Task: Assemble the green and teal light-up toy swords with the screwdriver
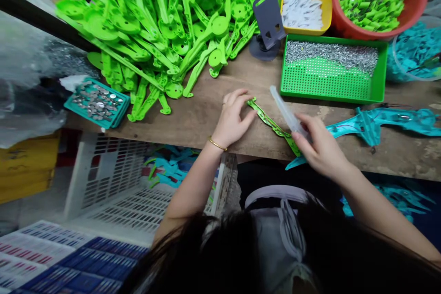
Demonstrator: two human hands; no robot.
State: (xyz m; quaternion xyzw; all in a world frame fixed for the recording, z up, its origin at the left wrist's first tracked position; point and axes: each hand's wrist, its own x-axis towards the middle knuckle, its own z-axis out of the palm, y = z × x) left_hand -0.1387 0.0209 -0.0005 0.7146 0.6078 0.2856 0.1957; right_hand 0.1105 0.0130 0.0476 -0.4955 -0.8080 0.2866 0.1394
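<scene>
Left hand (pixel 231 118): is resting on the wooden table (pixel 206 115), fingers curled close together, fingertips and thumb closing on one end of the green strip (pixel 272 124).
Green strip: is lying flat on the table, running slantwise between the two hands; its far end is touching the left fingertips and its near end is passing just under the right hand's fingers.
Right hand (pixel 322 151): is pinching a clear tube (pixel 287 111) between thumb and fingers, the tube slanting up and away over the strip.
Wrist: a gold bangle (pixel 217 144) is sitting on the left one.
Behind the hands: a pile of green parts (pixel 165 23) and a green tray (pixel 332 85) of metal pins are lying well apart from the strip.
Right side: a teal part (pixel 375 124) is lying near the right hand.
</scene>
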